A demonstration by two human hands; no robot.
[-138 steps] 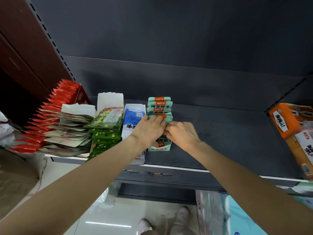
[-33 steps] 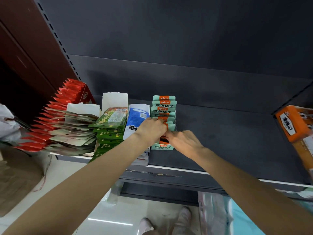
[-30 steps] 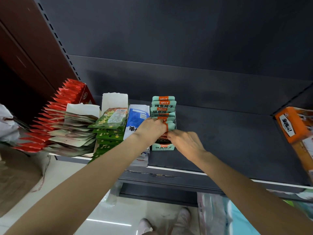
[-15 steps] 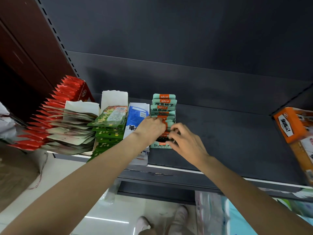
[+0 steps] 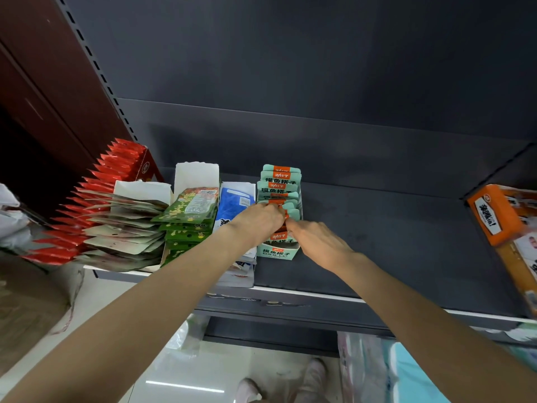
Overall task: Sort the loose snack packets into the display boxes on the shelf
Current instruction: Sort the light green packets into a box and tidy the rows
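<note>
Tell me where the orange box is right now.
In the head view, the orange box sits at the far right edge of the dark shelf, well apart from the mint packet box that both hands are working in.

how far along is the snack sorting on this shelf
Looks done: the red packets, pale packets, green packets and blue packets stand filed in boxes. In hand: the left hand and right hand meet over the teal display box, fingers at its teal packets. What they grip is hidden. Left: probably the orange boxes at the right edge, though that is a guess.
</note>
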